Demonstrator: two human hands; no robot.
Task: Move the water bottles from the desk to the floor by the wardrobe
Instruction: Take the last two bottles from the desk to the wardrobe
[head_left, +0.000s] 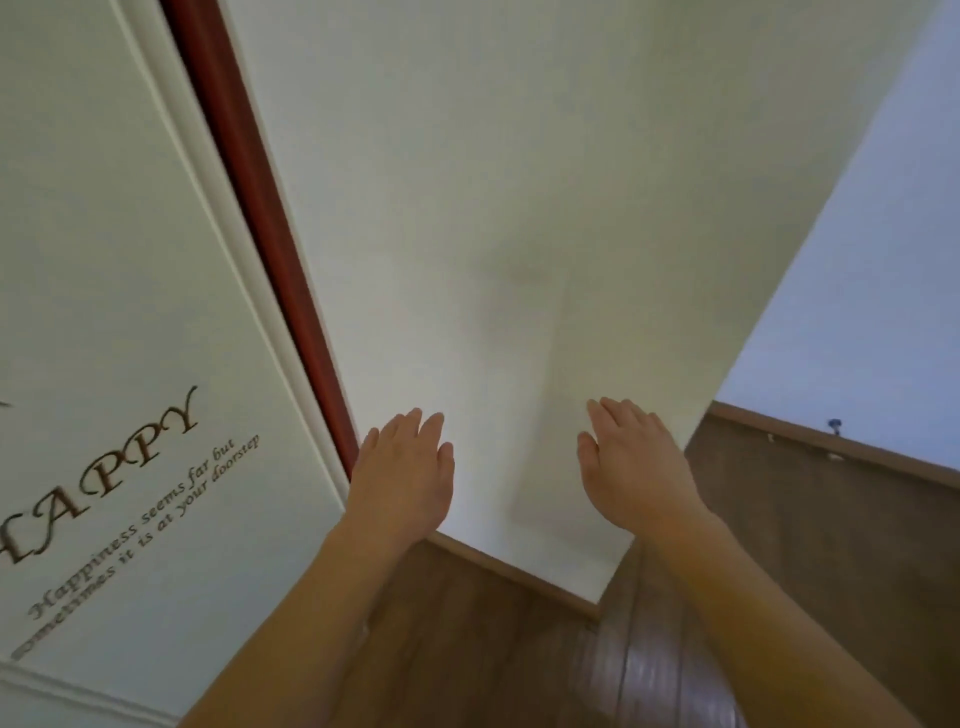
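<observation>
Both hands, left hand (402, 475) and right hand (631, 460), hung open and empty before the wall (467, 208); no bottles showed, so she risked groping blindly.

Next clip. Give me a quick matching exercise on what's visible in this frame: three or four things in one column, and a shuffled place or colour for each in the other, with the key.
Things:
1. left hand
2. right hand
3. lettered door
4. wooden floor

Descriptions:
A. brown, along the bottom of the view
B. white, with brown script reading "Happiness seems far but"
C. open and empty, beside the red-brown door frame strip
D. open and empty, near the wall's outer corner

Pairs: 1-C, 2-D, 3-B, 4-A
</observation>
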